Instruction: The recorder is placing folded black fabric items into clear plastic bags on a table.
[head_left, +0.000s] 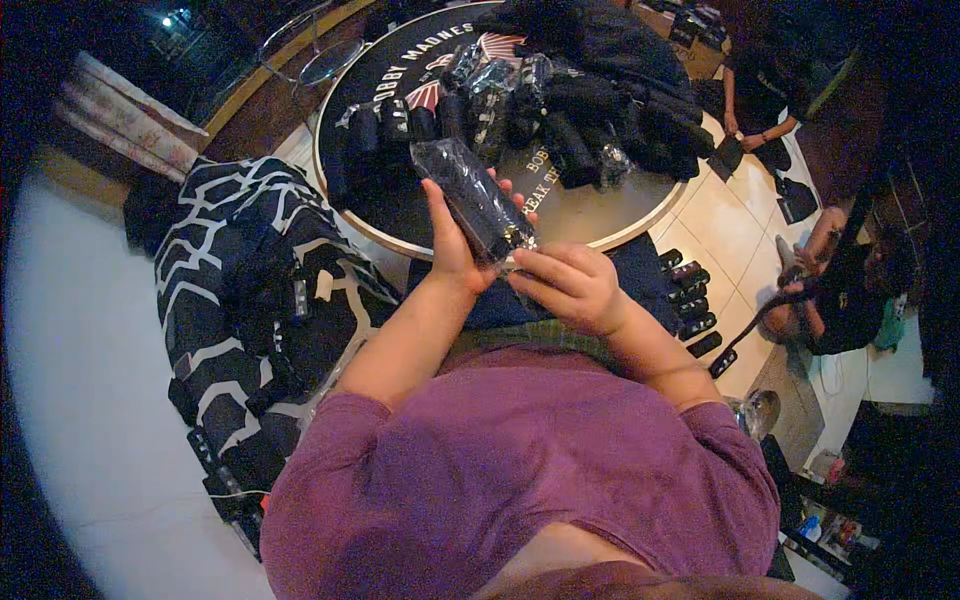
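Observation:
A long black cylindrical bundle in clear, shiny plastic lies tilted across my left hand. My left thumb runs along its near side and the fingertips show around its far side. My right hand is closed at the bundle's lower end, with thumb and fingers pinching the plastic there. Some small gold and white bits show through the plastic at that end. What exactly is rolled up inside cannot be made out. Just beyond my hands is a round table with a dark printed top and pale rim.
Several similar black rolls and dark cloth are heaped on the table. More black rolls lie in a row on the tiled floor at right. A black and white patterned cloth drapes at left. Two other people sit at right.

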